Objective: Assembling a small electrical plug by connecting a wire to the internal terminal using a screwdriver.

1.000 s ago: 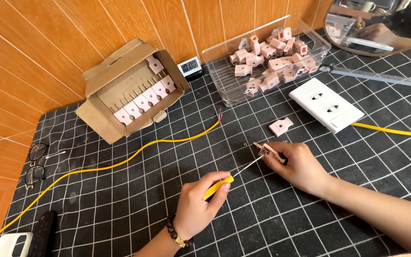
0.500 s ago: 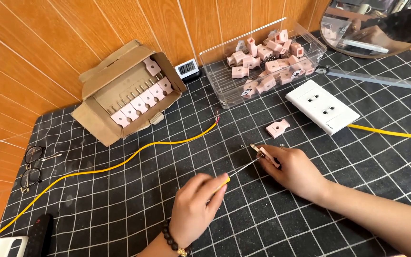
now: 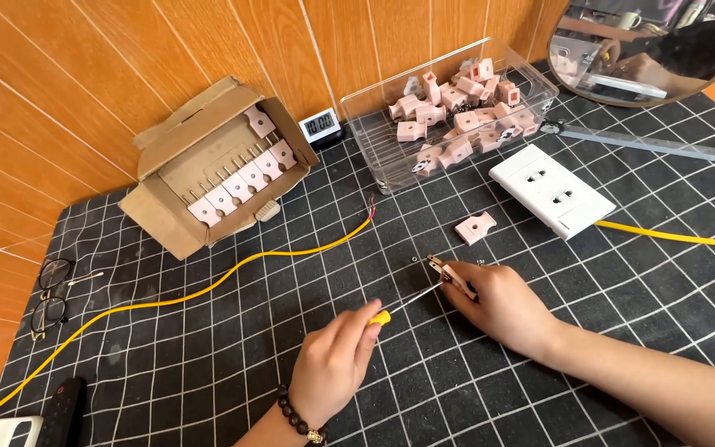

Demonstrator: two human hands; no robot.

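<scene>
My left hand (image 3: 334,362) grips a small yellow-handled screwdriver (image 3: 381,317), and its thin shaft reaches up and right to a pink plug part (image 3: 447,271). My right hand (image 3: 498,305) pinches that pink plug part against the black grid mat (image 3: 539,389); metal prongs stick out at its far-left end. Another pink plug piece (image 3: 475,228) lies loose on the mat just beyond my right hand. A yellow wire (image 3: 208,291) with a bared end runs across the mat to the left of the plug.
A clear plastic tray (image 3: 374,141) holds several pink plug pieces. An open cardboard box (image 3: 177,165) holds a row of pink plugs. Also here: a white wall socket plate (image 3: 549,189), a second yellow wire (image 3: 680,238), a small digital clock (image 3: 319,126), glasses (image 3: 50,294), a round mirror (image 3: 647,45), a metal ruler (image 3: 639,142), and a remote (image 3: 58,410).
The view has shifted slightly. Both hands stay on the screwdriver and plug part, with my left hand turning a little on the handle.
</scene>
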